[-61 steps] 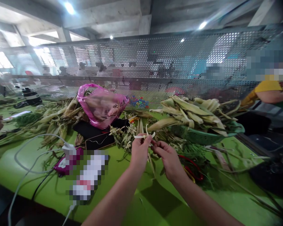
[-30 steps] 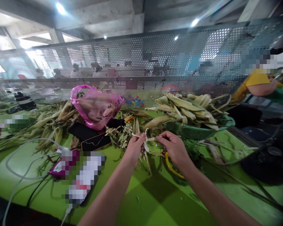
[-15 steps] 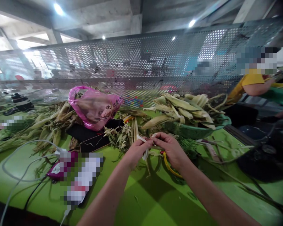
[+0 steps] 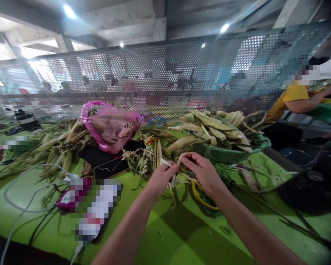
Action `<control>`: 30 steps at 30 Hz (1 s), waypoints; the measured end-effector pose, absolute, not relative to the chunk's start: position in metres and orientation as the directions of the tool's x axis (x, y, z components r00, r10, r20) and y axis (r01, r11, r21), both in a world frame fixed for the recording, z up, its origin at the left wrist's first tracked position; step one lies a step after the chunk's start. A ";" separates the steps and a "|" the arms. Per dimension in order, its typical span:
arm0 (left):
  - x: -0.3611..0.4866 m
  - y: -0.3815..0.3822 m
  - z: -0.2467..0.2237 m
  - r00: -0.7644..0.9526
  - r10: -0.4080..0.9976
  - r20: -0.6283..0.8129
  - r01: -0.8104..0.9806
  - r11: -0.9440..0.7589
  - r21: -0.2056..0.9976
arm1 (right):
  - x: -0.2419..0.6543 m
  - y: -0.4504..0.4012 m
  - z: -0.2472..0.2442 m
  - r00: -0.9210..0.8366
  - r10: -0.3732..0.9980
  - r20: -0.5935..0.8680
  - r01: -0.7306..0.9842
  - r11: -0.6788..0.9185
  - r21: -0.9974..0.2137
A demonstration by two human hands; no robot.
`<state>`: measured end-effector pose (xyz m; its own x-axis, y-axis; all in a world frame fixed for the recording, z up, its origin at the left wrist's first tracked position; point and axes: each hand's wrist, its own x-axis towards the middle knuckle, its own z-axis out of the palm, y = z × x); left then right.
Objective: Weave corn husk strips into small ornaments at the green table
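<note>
Two bare hands working a pale corn-husk strip above a green tabletop [image 4: 165, 239], seen from the wearer's head. The left hand [image 4: 160, 178] is closed on the husk strip [image 4: 166, 162], thumb and forefinger pressed together; one flat end juts out above the thumb, and pale folds hang below the fingers. The right hand [image 4: 201, 170] pinches a curved pale length between thumb and fingertips, just beside the left; whether this is part of the same strip cannot be told. The strip thus lies in the fingers, off the table, at the centre of the view. Beneath the right hand rests a yellow loop [image 4: 200, 198], partly hidden by the wrist, with dark green strands [image 4: 220, 173] beside it. Beyond the hands lie a cluster of cut husk pieces [image 4: 143, 158] and — behind and to the right — a green plastic basin [image 4: 234, 154] heaped with dry corn husks [image 4: 215, 129]. To the left stands a pink plastic bag [image 4: 113, 129], with a black smartphone [image 4: 110, 168] in front of it and a purple power strip [image 4: 67, 198] nearer the viewer. A perforated metal screen [image 4: 154, 70] closes the background; at far right, a yellow sleeve [image 4: 295, 92] marks a co-worker.
</note>
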<state>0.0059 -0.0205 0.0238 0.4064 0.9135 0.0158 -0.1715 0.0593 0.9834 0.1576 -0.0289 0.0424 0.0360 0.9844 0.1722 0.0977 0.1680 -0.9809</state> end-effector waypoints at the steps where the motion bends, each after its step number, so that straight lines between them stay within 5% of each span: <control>1: 0.005 -0.020 0.024 0.363 0.932 0.016 -0.197 0.060 0.979 | 0.158 -0.030 0.045 -0.021 0.987 0.160 0.130 0.162 -0.978; 7: 0.003 -0.016 0.023 0.239 0.970 -0.053 -0.326 0.131 0.936 | 0.158 -0.032 0.048 -0.176 0.975 0.138 0.349 0.193 -0.917; 18: -0.002 -0.011 0.022 0.440 0.891 0.113 -0.040 -0.107 0.993 | 0.166 -0.027 0.041 -0.051 0.983 0.174 0.362 0.181 -0.915; 27: 0.004 -0.019 0.030 0.441 0.897 0.037 -0.214 0.065 0.975 | 0.168 -0.021 0.037 0.011 0.981 0.196 0.215 0.189 -0.958; 30: 0.002 -0.017 0.029 0.447 0.893 0.055 -0.187 0.033 0.982 | 0.171 -0.022 0.041 0.002 0.960 0.279 0.370 0.259 -0.892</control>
<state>0.0016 -0.0170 0.0286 0.4468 0.8930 0.0547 -0.1871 0.0334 0.9818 0.1708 -0.0222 0.0409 0.0025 0.9602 0.2793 0.3697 0.2586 -0.8924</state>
